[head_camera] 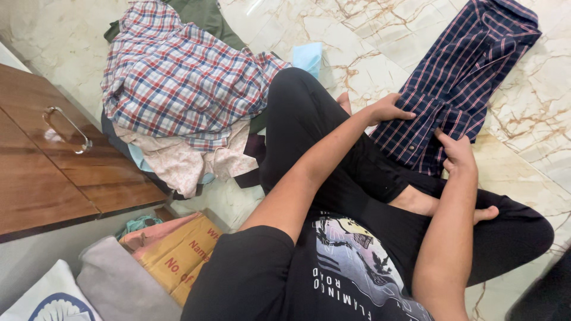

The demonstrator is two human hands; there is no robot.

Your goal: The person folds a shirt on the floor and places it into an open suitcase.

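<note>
Navy plaid shirt (458, 77) lay on marble floor (535, 113), partly folded into a long strip. Left hand (389, 110) pressed flat on its near edge; right hand (457, 151) pinched the hem. Pile (178, 89) beside looked unfolded.

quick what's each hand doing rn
left hand: fingers spread flat, pressing on the navy checked shirt
right hand: closed, pinching the shirt's lower edge

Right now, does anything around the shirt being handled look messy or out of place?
The navy plaid shirt lies flat on the marble floor, both hands on its near edge. The oddity is left of it: a crumpled heap of clothes, topped by a red-and-blue checked shirt, spilling loosely across the floor.
</note>
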